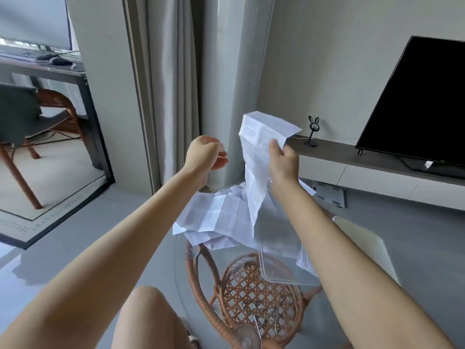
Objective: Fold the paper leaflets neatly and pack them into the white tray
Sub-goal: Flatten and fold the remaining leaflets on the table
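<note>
My right hand is raised and pinches a long creased paper leaflet that hangs down from it, printed with small text. My left hand is lifted to the left of it, fingers curled, holding nothing that I can see, apart from the sheet. Below them a loose heap of unfolded leaflets lies on the glass tabletop. A clear, whitish plastic tray sits on the glass to the right of the heap, partly under my right forearm; it looks bare inside.
The round glass table rests on a rattan frame. My bare knee is at the bottom. A black TV stands on a low shelf to the right, a curtain behind, a chair and desk far left.
</note>
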{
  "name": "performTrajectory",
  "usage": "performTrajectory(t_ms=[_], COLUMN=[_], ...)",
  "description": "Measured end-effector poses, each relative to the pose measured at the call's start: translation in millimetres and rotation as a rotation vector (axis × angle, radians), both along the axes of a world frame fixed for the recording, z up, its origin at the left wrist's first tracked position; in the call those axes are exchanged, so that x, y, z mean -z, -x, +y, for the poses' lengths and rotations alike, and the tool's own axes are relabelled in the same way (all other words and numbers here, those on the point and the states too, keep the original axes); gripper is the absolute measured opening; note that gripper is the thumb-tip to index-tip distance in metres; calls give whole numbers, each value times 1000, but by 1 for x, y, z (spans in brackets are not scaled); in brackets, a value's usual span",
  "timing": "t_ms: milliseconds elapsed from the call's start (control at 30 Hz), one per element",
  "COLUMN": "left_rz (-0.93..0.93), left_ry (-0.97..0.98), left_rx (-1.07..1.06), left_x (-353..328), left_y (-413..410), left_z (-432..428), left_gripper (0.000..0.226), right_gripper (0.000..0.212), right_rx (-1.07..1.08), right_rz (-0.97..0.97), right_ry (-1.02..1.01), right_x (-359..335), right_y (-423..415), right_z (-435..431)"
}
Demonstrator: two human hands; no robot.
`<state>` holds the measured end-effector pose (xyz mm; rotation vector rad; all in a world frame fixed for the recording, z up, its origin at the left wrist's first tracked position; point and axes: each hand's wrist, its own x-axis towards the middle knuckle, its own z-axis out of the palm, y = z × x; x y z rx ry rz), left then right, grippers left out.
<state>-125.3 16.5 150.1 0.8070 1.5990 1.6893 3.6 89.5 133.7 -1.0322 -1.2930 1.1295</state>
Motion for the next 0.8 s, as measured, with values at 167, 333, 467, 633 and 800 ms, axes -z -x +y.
performTrajectory(t_ms=[167, 333, 467, 633, 800], left_rz=[33, 84, -12, -225, -107], left_ry=[88, 84, 99, 481, 571], left_rx=[11, -12, -24, 259, 316], left_x=[26, 33, 33, 51, 101], left_y=[11, 29, 41, 46, 22], left_z=[1, -2, -14, -37, -61], left_gripper=[17, 19, 5, 47, 34], right_gripper=[23, 12, 16, 24, 37], right_rx=[-55, -238, -507, -680, -842], right_rz=[266, 229, 202, 180, 113], right_ry=[111, 0, -54, -17, 176], right_x=[-46, -76, -71, -46, 18], right_y=[-7, -25, -53, -91, -142], right_z=[25, 8, -19, -53, -90])
